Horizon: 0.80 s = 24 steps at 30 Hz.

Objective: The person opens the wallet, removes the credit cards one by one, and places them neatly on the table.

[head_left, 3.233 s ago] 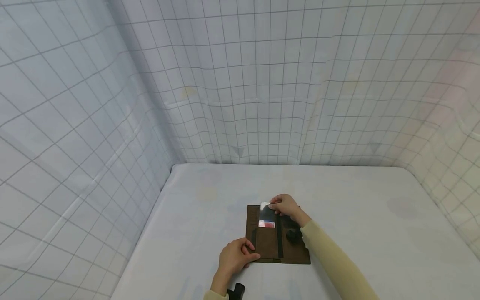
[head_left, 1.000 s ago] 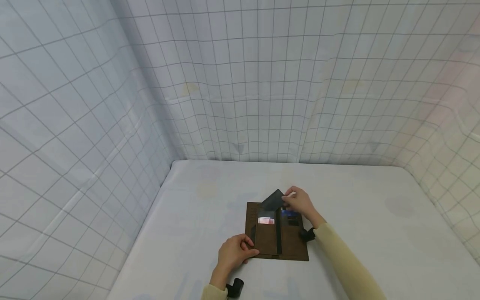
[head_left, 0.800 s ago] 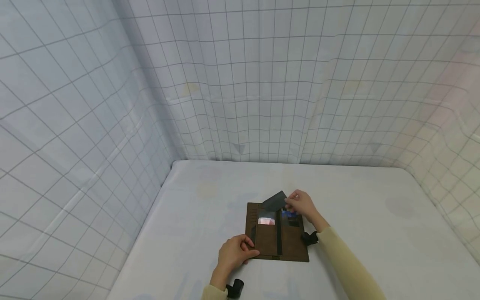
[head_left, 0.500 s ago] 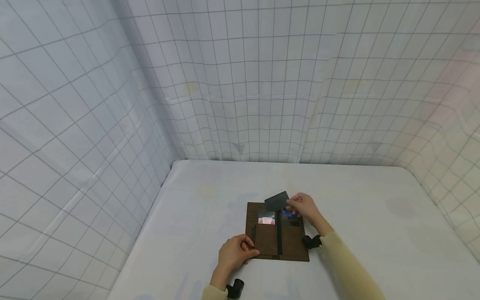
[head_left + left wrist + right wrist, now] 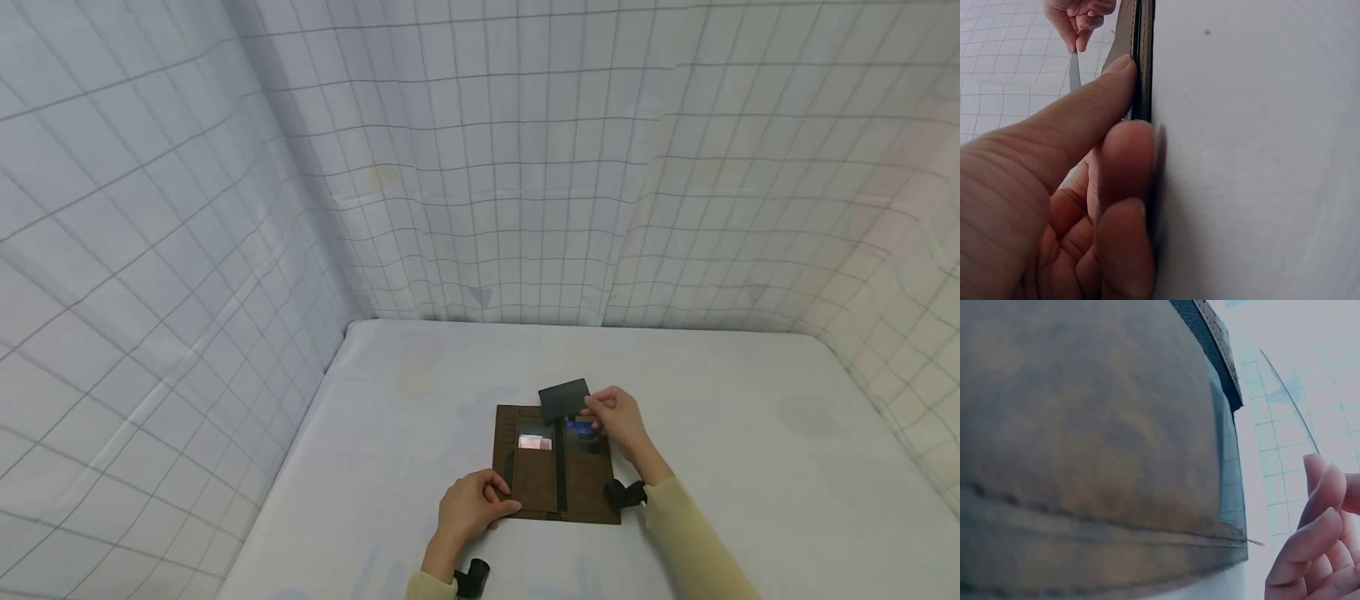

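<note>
A brown leather wallet (image 5: 536, 483) lies unfolded on the table, with a dark strip down its middle. At its near left corner, the left hand (image 5: 468, 506) pinches the edge; in the left wrist view the thumb (image 5: 1085, 103) lies on the leather and the curled fingers sit below it. The right hand (image 5: 621, 421) pinches the right edge of a dark flat card (image 5: 562, 400) above the wallet's far edge. That card looks thin, edge-on, in the right wrist view. A pink and white card (image 5: 535, 442) shows in the left pocket, a blue card (image 5: 581, 427) in the right.
A white-covered table (image 5: 420, 417) surrounds the wallet. White gridded cloth (image 5: 480, 167) hangs behind and on both sides. Black wrist cameras, one on the left wrist (image 5: 472, 577) and one on the right (image 5: 626, 493), sit close to the hands.
The right hand has drawn the dark card up from the wallet's left side, carried it right and turned it more level. The left hand has stayed on the near left corner.
</note>
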Each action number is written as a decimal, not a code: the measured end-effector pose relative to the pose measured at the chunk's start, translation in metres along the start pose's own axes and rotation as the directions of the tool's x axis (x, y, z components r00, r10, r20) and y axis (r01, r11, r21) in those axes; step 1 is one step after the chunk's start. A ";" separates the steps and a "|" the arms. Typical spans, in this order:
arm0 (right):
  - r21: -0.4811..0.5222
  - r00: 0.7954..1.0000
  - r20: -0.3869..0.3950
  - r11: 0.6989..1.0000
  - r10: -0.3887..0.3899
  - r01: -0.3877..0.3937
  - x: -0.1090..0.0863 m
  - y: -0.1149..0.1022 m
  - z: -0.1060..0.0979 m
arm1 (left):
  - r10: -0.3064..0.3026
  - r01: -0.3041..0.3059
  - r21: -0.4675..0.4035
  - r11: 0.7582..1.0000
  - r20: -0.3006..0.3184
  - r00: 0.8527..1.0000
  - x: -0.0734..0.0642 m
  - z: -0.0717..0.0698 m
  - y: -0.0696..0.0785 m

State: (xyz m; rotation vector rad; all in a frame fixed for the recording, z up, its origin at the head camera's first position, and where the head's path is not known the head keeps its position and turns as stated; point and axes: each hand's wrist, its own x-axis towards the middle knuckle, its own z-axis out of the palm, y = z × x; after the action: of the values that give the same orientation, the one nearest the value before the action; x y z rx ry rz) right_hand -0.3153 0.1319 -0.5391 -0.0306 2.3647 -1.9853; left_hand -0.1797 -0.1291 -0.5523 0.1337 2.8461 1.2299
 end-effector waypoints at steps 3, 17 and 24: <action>0.015 0.999 -0.037 1.000 -0.014 0.014 -0.001 -0.003 -0.004 | -0.001 0.001 -0.011 1.000 0.006 1.000 0.000 0.000 0.000; 0.071 0.986 -0.160 0.996 -0.038 0.049 -0.013 -0.023 -0.025 | -0.002 0.002 -0.016 1.000 0.011 1.000 0.001 0.003 -0.002; 0.150 0.979 -0.203 0.988 -0.002 0.033 -0.020 -0.032 -0.037 | 0.002 -0.002 -0.007 1.000 0.005 1.000 0.001 0.003 -0.003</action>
State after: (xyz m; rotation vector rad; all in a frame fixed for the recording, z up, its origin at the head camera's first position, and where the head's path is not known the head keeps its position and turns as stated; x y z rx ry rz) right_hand -0.2981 0.1640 -0.5004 0.1652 2.3228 -2.2723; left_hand -0.1811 -0.1294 -0.5566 0.1393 2.8382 1.2379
